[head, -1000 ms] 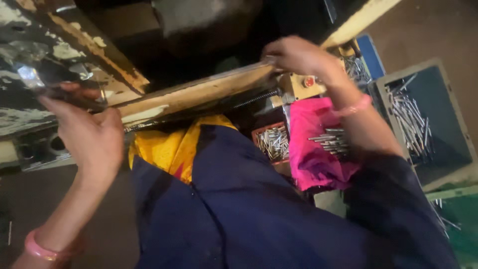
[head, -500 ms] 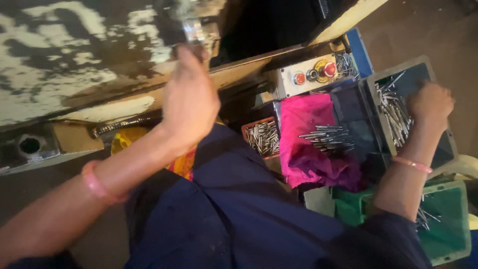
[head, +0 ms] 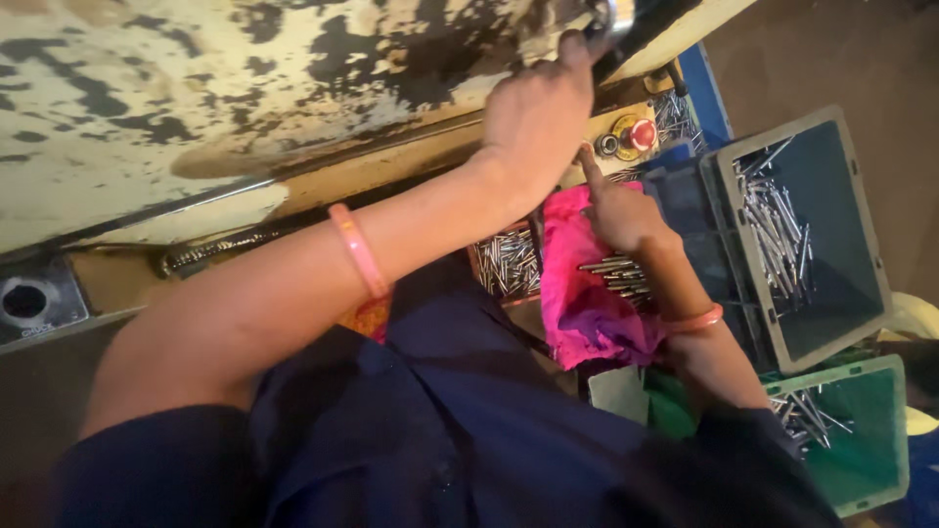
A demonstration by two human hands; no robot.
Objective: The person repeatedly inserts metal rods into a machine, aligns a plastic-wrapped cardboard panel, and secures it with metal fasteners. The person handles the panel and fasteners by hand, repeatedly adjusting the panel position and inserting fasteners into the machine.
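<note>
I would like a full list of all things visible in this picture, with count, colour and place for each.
machine surface: one, cream with worn black patches, top left
metal handle: one, shiny, top centre, under the left hand
red push button: one, on a cream panel beside the machine
pink cloth: one, centre, with loose metal pins on it
small tray of pins: one, silver pins, left of the cloth
grey crate: one, right, holds metal pins along one side
green crate: one, bottom right, holds a few pins
bangles: two, pink, one on each wrist
left hand: grips the handle
right hand: forefinger raised toward the panel, over the cloth
</note>
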